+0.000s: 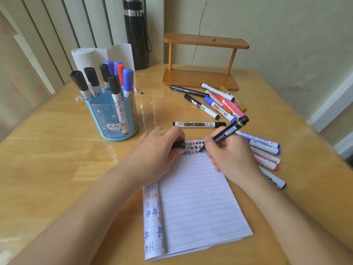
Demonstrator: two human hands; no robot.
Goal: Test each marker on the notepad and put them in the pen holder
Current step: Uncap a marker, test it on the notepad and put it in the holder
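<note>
A lined notepad lies in front of me, with coloured test marks along its top edge and on a curled left page. My right hand grips an uncapped black marker, tip down on the paper by the marks. My left hand rests on the pad's top left corner and holds the black cap in curled fingers. A blue pen holder with several capped markers stands at the left. Loose markers lie beyond the pad, and more markers lie to its right.
A wooden two-tier stand sits at the back of the wooden table, with a black flask and a white paper roll behind the holder. A whiteboard marker lies just above the pad.
</note>
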